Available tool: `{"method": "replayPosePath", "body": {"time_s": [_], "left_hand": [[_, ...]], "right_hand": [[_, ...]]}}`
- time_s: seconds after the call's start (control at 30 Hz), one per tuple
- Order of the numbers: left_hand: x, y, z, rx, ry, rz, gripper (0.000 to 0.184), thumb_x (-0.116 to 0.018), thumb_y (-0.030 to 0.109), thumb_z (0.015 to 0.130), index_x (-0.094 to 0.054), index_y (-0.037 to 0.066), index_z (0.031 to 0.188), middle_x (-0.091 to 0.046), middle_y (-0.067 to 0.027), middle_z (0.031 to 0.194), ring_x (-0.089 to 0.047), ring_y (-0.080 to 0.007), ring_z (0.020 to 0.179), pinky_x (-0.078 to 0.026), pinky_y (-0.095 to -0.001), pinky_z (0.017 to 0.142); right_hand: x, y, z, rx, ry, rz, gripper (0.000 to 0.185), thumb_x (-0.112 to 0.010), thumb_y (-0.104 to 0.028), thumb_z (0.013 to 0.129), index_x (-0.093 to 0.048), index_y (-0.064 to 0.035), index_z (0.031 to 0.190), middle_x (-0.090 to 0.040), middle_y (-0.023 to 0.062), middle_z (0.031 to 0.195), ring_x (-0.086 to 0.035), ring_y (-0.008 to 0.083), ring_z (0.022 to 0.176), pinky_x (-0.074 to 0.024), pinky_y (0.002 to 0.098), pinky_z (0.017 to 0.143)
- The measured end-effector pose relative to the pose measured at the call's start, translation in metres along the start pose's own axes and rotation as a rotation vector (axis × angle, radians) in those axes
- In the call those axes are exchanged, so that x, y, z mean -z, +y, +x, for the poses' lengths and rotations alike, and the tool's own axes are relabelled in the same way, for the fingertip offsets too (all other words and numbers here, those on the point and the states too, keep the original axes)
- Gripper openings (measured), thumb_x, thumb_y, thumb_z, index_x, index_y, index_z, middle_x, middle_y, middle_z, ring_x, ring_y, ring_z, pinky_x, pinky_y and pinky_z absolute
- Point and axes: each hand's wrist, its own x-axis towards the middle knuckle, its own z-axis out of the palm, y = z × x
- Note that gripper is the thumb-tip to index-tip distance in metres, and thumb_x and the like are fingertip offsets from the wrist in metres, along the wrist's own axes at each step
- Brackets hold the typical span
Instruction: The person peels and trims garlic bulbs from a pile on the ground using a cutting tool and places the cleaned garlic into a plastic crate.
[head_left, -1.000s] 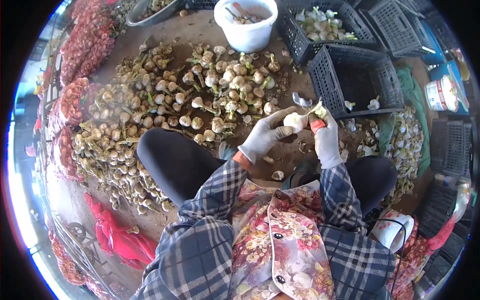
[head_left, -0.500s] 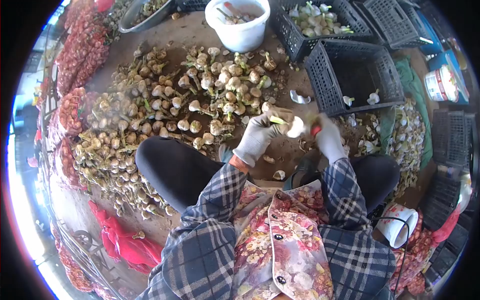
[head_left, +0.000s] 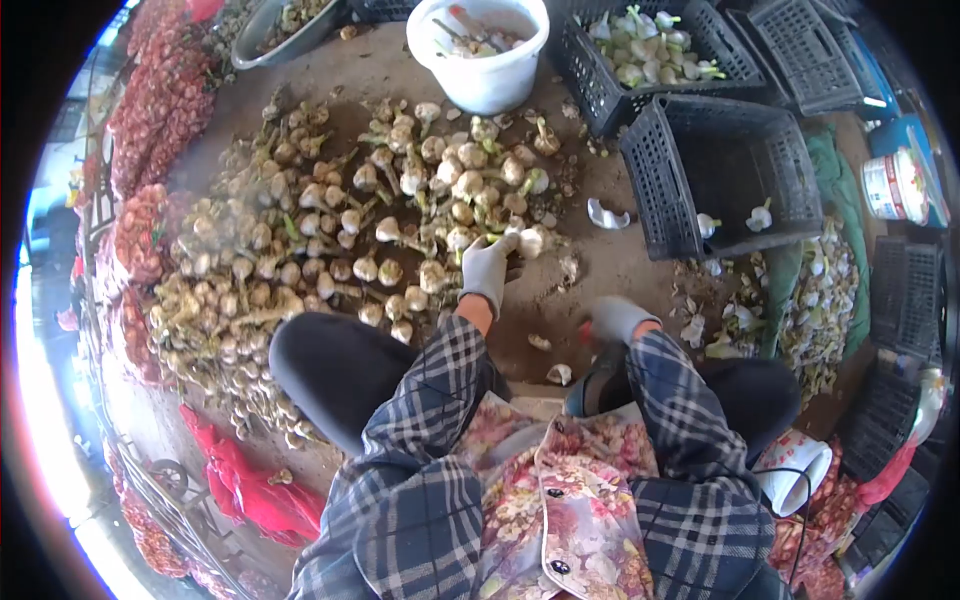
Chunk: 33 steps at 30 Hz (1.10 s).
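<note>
My left hand [head_left: 487, 270], in a pale glove, is at the right edge of the garlic pile [head_left: 300, 230]. Its fingers are closed on the stem of a garlic bulb [head_left: 529, 242], whose white head points right. Lower and to the right is my right hand [head_left: 615, 320], gloved and smeared by motion, with something red at its fingers. What it holds, if anything, is too blurred to tell. Two pale bulbs [head_left: 759, 216] lie in the near black crate [head_left: 720, 250]. Peeled skins lie on the floor between my feet.
A white bucket [head_left: 480, 80] stands at the top beside a crate of trimmed garlic [head_left: 655, 50]. Red net sacks [head_left: 160, 100] line the left side. A pink-red net [head_left: 250, 485] lies lower left. Green cloth [head_left: 828, 180] and trimmings [head_left: 820, 300] are at the right.
The hands have moved apart. My left hand has reached forward and left to the pile with a bulb; my right hand has dropped toward my lap. The view has shifted slightly.
</note>
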Motion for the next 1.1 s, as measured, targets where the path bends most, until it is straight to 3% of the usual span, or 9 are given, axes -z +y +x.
{"method": "replayPosePath", "body": {"time_s": [0.1, 0.27, 0.3, 0.33, 0.4, 0.53, 0.63, 0.73, 1.1], "left_hand": [[-0.066, 0.075, 0.017, -0.158, -0.143, 0.298, 0.029, -0.071, 0.025, 0.083, -0.066, -0.003, 0.088, -0.066, -0.0064, 0.073, -0.062, -0.0093, 0.059, -0.049, -0.0237, 0.051], [-0.207, 0.194, 0.098, -0.827, -0.417, 0.586, 0.054, -0.069, 0.042, 0.079, -0.063, -0.007, 0.100, -0.068, -0.0175, 0.078, -0.067, -0.0251, 0.072, -0.053, -0.0344, 0.068], [-0.227, 0.209, 0.119, -0.687, -0.524, 0.518, 0.058, -0.068, 0.044, 0.079, -0.060, -0.007, 0.107, -0.068, -0.0192, 0.083, -0.067, -0.0273, 0.080, -0.052, -0.0341, 0.076], [-0.234, 0.223, 0.138, -1.060, -0.391, 0.604, 0.060, -0.068, 0.043, 0.081, -0.058, -0.007, 0.113, -0.068, -0.0186, 0.087, -0.066, -0.0222, 0.081, -0.052, -0.0299, 0.075], [-0.199, 0.236, 0.139, -0.982, -0.515, 0.497, 0.053, -0.068, 0.035, 0.085, -0.057, -0.006, 0.118, -0.068, -0.0164, 0.095, -0.065, -0.0178, 0.083, -0.052, -0.0276, 0.076], [-0.089, 0.143, 0.136, -0.605, -0.111, 0.632, 0.026, -0.063, 0.011, 0.088, -0.065, -0.002, 0.110, -0.066, -0.0082, 0.100, -0.060, -0.0158, 0.086, -0.050, -0.0264, 0.080], [-0.041, 0.061, 0.119, -0.414, -0.193, 0.372, 0.049, -0.068, 0.010, 0.087, -0.052, 0.001, 0.133, -0.065, -0.0106, 0.116, -0.062, -0.0160, 0.101, -0.051, -0.0301, 0.087], [-0.049, 0.024, 0.088, -0.391, -0.370, 0.293, 0.077, -0.077, 0.017, 0.082, -0.034, 0.003, 0.145, -0.056, -0.0074, 0.128, -0.054, -0.0137, 0.110, -0.049, -0.0309, 0.092], [-0.061, 0.061, -0.081, -1.064, -0.220, 0.819, 0.084, -0.084, 0.009, 0.063, -0.043, 0.002, 0.136, -0.057, -0.0182, 0.124, -0.060, -0.0287, 0.110, -0.050, -0.0343, 0.092]], "right_hand": [[0.033, 0.040, 0.048, -0.202, 0.639, 0.323, 0.043, -0.065, -0.015, 0.081, -0.057, -0.0103, 0.123, -0.068, 0.0199, 0.103, -0.066, 0.0331, 0.092, -0.0510, 0.0423, 0.078], [0.113, 0.025, 0.139, -0.131, 0.896, 0.487, 0.044, -0.063, -0.015, 0.082, -0.057, -0.0169, 0.125, -0.066, 0.0203, 0.108, -0.064, 0.0373, 0.096, -0.0503, 0.0447, 0.081], [0.120, 0.026, 0.160, -0.128, 0.933, 0.446, 0.046, -0.066, -0.020, 0.082, -0.055, -0.0185, 0.127, -0.065, 0.0209, 0.107, -0.063, 0.0391, 0.096, -0.0496, 0.0464, 0.079], [0.127, 0.025, 0.174, -0.124, 0.970, 0.407, 0.048, -0.069, -0.024, 0.083, -0.054, -0.0200, 0.129, -0.065, 0.0215, 0.105, -0.061, 0.0408, 0.096, -0.0488, 0.0480, 0.078], [0.129, 0.035, 0.207, -0.016, 0.957, 0.275, 0.039, -0.071, -0.025, 0.078, -0.065, -0.0211, 0.116, -0.066, 0.0182, 0.100, -0.062, 0.0370, 0.094, -0.0498, 0.0434, 0.081], [0.133, 0.049, 0.221, 0.091, 1.099, 0.160, 0.030, -0.070, -0.028, 0.078, -0.070, -0.0164, 0.105, -0.066, 0.0161, 0.094, -0.062, 0.0364, 0.088, -0.0502, 0.0440, 0.077], [0.133, 0.062, 0.199, 0.171, 1.271, 0.686, 0.024, -0.062, -0.013, 0.085, -0.065, -0.0026, 0.107, -0.068, 0.0150, 0.092, -0.065, 0.0265, 0.086, -0.0497, 0.0375, 0.078], [0.157, 0.022, 0.088, 0.193, 0.785, 1.520, 0.017, -0.063, -0.012, 0.091, -0.065, -0.0017, 0.105, -0.065, 0.0002, 0.093, -0.057, 0.0066, 0.083, -0.0469, 0.0232, 0.073], [0.090, -0.051, -0.052, 0.616, 0.855, 1.590, 0.026, -0.068, -0.024, 0.091, -0.063, -0.0031, 0.105, -0.064, 0.0025, 0.100, -0.058, 0.0081, 0.089, -0.0473, 0.0234, 0.080]]}}
